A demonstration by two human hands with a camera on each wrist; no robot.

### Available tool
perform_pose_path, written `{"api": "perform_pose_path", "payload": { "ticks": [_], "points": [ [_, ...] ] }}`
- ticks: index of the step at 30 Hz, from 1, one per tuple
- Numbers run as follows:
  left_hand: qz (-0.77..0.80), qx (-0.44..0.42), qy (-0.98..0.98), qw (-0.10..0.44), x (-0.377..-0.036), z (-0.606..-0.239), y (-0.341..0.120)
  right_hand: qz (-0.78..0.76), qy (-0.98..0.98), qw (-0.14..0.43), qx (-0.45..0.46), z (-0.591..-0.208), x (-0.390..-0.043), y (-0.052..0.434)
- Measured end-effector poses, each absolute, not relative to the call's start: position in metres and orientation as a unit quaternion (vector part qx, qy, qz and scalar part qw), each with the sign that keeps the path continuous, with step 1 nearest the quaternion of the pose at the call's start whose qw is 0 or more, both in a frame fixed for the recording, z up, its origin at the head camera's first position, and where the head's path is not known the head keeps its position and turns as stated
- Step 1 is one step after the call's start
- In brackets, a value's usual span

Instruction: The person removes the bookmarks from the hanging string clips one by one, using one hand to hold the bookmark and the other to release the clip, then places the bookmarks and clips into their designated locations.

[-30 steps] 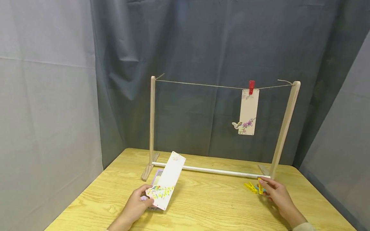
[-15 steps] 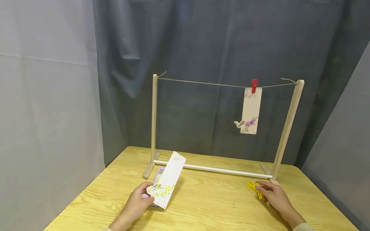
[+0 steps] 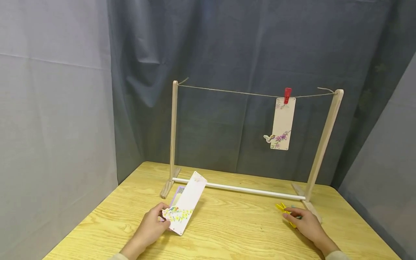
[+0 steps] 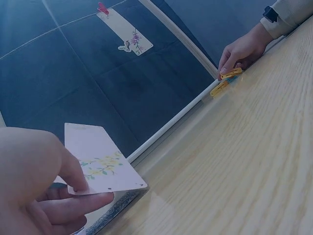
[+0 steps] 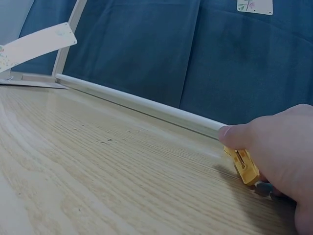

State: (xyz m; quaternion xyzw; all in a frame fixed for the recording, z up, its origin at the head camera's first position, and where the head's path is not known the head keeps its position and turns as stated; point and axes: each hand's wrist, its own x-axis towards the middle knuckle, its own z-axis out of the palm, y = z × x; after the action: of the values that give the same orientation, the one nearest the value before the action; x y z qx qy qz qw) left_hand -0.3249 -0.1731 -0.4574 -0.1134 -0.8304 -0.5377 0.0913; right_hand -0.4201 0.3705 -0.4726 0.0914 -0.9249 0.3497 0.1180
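Observation:
My left hand [image 3: 151,227] pinches the lower left edge of a white bookmark [image 3: 187,202] printed with yellow flowers and a bird, tilted above the table. Its thumb lies on the front in the left wrist view. Low at the table's right side, my right hand [image 3: 307,222] pinches a yellow clothespin [image 5: 244,166] between thumb and fingers. Another yellow clothespin [image 3: 281,207] lies just beyond it, and a teal clothespin [image 5: 264,188] is partly hidden under the hand. From the string hangs a second bookmark [image 3: 283,122] with purple flowers, held by a red clothespin [image 3: 287,95].
A wooden stand with a left post [image 3: 173,130], a right post [image 3: 325,144] and a white bottom bar [image 3: 247,189] carries the string [image 3: 227,90]. Beneath the held bookmark lies a flat lilac-edged item [image 3: 177,195], mostly covered. Dark cloth [image 3: 208,137] hangs behind the table [image 3: 234,224].
My right hand has lowered and turned the yellow clothespin, which stood upright in its fingers a second ago. The left hand keeps its grip on the bookmark. The head view has shifted slightly.

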Motion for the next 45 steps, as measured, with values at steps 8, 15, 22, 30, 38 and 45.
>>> {"api": "perform_pose_path", "payload": {
  "ticks": [8, 15, 22, 30, 38, 45],
  "points": [
    [-0.517, -0.098, -0.845, 0.098, -0.324, -0.4599, -0.1735, 0.343, -0.927, 0.118, 0.094, -0.473, -0.4198, 0.3688],
    [-0.446, -0.071, -0.879, 0.153, -0.3245, -0.4612, -0.1734, 0.33, -0.93, 0.121, 0.106, -0.4718, -0.4199, 0.3686],
    [-0.414, -0.067, -0.892, 0.168, -0.3245, -0.4621, -0.1742, 0.322, -0.932, 0.126, 0.105, -0.4733, -0.4213, 0.3692],
    [-0.366, -0.055, -0.915, 0.163, -0.3244, -0.4623, -0.1755, 0.312, -0.935, 0.129, 0.106, -0.4744, -0.422, 0.3695],
    [-0.352, -0.05, -0.921, 0.162, -0.3237, -0.4636, -0.175, 0.309, -0.936, 0.134, 0.107, -0.476, -0.4232, 0.3701],
    [-0.343, -0.045, -0.925, 0.161, -0.3222, -0.4644, -0.1741, 0.308, -0.937, 0.13, 0.104, -0.476, -0.423, 0.3701]
  ]
}}
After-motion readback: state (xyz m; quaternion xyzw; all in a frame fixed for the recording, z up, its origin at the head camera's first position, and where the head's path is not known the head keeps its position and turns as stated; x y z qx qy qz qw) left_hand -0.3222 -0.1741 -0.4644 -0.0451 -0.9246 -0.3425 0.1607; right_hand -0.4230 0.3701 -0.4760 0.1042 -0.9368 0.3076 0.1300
